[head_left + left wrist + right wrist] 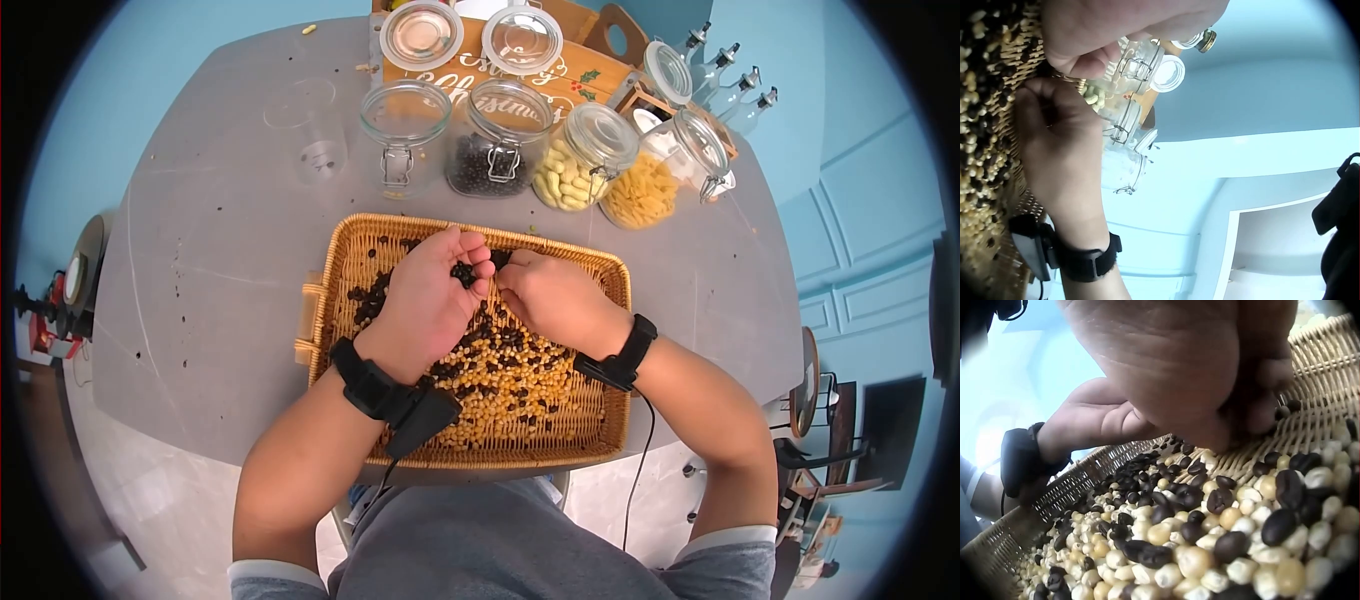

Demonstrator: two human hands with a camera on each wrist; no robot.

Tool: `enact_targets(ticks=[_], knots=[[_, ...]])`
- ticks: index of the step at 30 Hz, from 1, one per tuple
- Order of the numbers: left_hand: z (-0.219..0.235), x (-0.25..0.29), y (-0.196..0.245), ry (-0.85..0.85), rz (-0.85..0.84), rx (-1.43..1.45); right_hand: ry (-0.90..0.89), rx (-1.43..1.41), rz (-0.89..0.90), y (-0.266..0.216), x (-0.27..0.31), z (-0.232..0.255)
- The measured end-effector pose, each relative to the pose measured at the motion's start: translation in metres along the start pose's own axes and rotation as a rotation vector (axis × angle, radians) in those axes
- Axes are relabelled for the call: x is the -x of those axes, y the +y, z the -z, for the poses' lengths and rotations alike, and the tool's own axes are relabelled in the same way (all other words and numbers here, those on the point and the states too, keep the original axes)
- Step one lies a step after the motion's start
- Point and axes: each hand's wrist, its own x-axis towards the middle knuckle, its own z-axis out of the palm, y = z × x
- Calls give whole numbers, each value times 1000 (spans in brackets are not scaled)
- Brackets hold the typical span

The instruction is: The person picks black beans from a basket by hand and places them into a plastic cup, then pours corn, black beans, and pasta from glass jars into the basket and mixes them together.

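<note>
My left hand (425,300) is turned palm up over the wicker basket (322,345), its fingers curled round a small heap of dark coffee beans (463,273). Close beside it, my right hand (555,300) points down near the basket's far side, thumb and fingers drawn together over more dark beans. In the right wrist view, the right fingers (1260,412) pinch at beans by the woven wall, their tips partly hidden. Yellow corn kernels (485,400) mixed with coffee beans cover the basket's floor, the corn thickest toward the near side.
Behind the basket stand clip-top jars: a jar without visible contents (405,140), one of dark beans (490,165), one of peanuts (570,180) and one of pasta (640,190). A wooden crate (580,65) and several glass bottles (735,95) sit farther back on the grey table (220,300).
</note>
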Motion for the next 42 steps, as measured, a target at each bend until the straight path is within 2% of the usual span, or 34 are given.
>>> enact_targets(ticks=[4, 6, 7, 8, 10, 11, 13, 16, 18, 24, 26, 33, 36, 38, 39, 42], knots=[[2, -2, -1, -2, -1, -8, 46, -151, 33, 0, -6, 21], [5, -2, -3, -47, 24, -5, -15, -807, -273, -14, -7, 40], [4, -3, -4, -100, 46, -1, -6, -943, -230, -17, -9, 42], [3, -3, -5, -106, 49, -3, 1, -940, -234, -13, -9, 44], [4, -1, -4, -77, 44, 2, 47, -703, -223, -8, -11, 41], [3, 0, -3, -74, 38, 6, 42, -703, -217, -5, -10, 41], [0, 2, 0, -46, -4, 14, 102, -85, -16, 2, -4, 39], [1, -1, 1, -46, -4, 22, 62, -2, 2, 8, 5, 22], [1, -2, 0, -38, -4, 21, 102, 4, -6, 8, 5, 14], [1, 0, -1, -31, -12, 11, 96, 101, 89, 9, 3, 3], [1, 1, 0, -29, -18, 11, 36, 30, -28, 8, 5, 3], [1, 0, -3, -48, -22, 14, -19, -107, -3, 17, 13, 6], [3, -1, -4, -53, -18, 16, 33, -228, 36, 22, 14, 13], [3, -1, -4, -57, -14, 24, -70, -712, -383, 18, 15, 26], [2, -1, -4, -48, -1, 5, -93, -916, -427, 20, 15, 28], [-1, 1, -5, -49, 52, -25, -78, -1076, -513, 12, 15, 41]])
